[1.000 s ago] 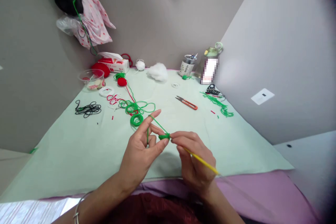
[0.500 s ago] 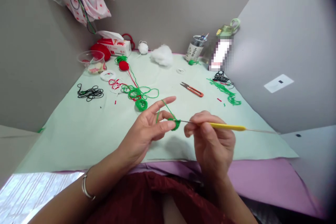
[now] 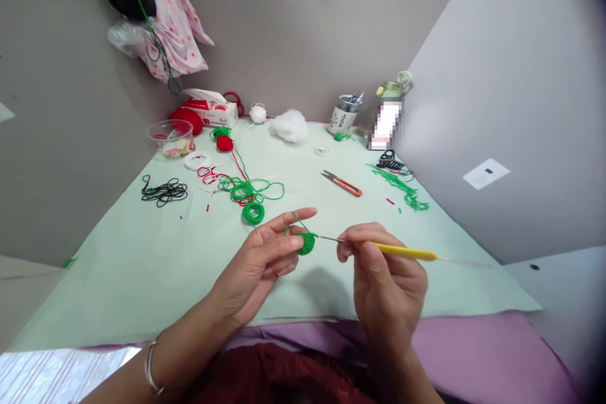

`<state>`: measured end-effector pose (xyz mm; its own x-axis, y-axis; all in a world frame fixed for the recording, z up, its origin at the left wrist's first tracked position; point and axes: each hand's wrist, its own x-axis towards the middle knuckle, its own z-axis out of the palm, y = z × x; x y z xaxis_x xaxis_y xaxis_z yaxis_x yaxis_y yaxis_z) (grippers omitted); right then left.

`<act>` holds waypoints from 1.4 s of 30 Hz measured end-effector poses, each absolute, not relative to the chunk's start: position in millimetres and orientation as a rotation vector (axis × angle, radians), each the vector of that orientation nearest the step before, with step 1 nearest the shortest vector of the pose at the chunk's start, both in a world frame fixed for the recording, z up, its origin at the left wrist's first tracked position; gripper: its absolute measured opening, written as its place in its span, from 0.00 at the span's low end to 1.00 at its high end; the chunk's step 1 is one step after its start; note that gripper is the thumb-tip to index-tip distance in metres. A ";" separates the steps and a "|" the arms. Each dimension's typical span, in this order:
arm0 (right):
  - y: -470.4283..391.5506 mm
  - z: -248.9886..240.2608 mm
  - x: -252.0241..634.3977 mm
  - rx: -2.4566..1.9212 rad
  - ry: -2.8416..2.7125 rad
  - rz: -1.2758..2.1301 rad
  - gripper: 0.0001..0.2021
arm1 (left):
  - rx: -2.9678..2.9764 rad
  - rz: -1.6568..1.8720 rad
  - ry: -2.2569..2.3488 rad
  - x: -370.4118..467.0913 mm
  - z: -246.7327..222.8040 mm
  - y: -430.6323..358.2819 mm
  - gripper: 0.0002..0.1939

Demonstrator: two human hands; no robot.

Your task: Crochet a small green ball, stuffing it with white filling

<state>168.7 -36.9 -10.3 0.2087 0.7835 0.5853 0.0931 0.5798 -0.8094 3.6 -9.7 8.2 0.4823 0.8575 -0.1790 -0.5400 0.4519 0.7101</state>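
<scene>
Between the thumb and fingers of my left hand (image 3: 262, 259) is pinched a small green crochet piece (image 3: 307, 243). Green yarn runs from it over my raised, stretched index finger. My right hand (image 3: 386, 274) grips a crochet hook (image 3: 402, 251) with a yellow handle, held like a pencil. The hook's thin metal tip points left and reaches the piece's right edge; whether it sits inside a loop is too small to tell. Just beyond my left hand lies a wound bundle of green yarn (image 3: 253, 213).
Orange-handled thread snips (image 3: 341, 183) lie beyond my hands. Tangled black cord (image 3: 164, 190) and a clear plastic tub (image 3: 171, 139) are on the left. Green yarn scraps (image 3: 402, 186) lie right, near a pen holder (image 3: 344, 115). White stuffing (image 3: 288, 126) and a tissue box (image 3: 213, 112) stand at the back.
The view has tilted upward, so the table and hands appear lower. The green piece has turned to show more of its face, and the hook's tip now lies at its edge.
</scene>
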 end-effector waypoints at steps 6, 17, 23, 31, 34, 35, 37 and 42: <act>-33.2 -11.8 168.8 -0.880 -1.276 0.819 0.09 | 0.861 0.948 0.692 6.2 4.2 -13.2 0.21; -34.4 -7.0 174.8 -0.885 -1.251 0.835 0.11 | 0.988 0.996 0.813 3.9 2.5 -13.0 0.20; -41.6 -6.7 171.9 -0.913 -1.676 0.270 0.13 | 1.137 1.081 0.964 7.5 4.5 -15.9 0.18; -40.5 -25.1 168.0 -0.971 -1.691 -0.022 0.17 | 0.751 0.905 0.694 9.2 4.5 -14.3 0.28; -37.0 -16.0 171.4 -0.909 -1.428 0.384 0.12 | 0.671 0.894 0.623 5.6 6.8 -9.8 0.23; -35.3 -12.5 171.6 -0.876 -1.365 0.487 0.11 | 0.683 0.920 0.626 5.1 7.8 -9.0 0.23; -32.2 -7.4 170.2 -0.847 -1.334 0.599 0.11 | 0.735 0.942 0.658 5.9 9.1 -9.2 0.24; -34.1 -12.7 162.6 -0.949 -1.485 0.410 0.11 | 0.810 1.045 0.766 13.4 5.8 -13.9 0.26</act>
